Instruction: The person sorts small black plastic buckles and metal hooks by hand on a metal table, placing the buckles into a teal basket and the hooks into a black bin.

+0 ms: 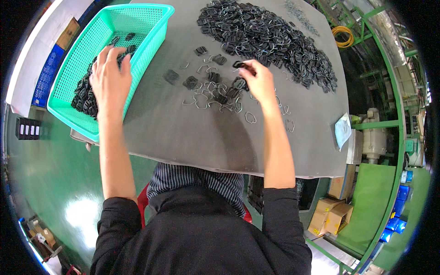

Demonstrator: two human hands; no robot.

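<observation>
My left hand (110, 80) reaches into a turquoise perforated plastic basket (149, 68), its fingers apart over a heap of small black plastic pieces (84, 94). I see nothing held between those fingers. Above the middle of the grey table (183, 137), my right hand (257, 80) pinches a small black plastic buckle-like piece (239, 64) between thumb and fingers. Just below that hand lie loose black pieces (213, 77) and bent metal wire rings (200, 101).
A large pile of black pieces with wire rings (261, 34) covers the table's far right, with loose wire bits (302, 17) behind it. A pale blue packet (342, 131) lies at the right edge. Cardboard boxes (327, 217) stand on the floor at the right.
</observation>
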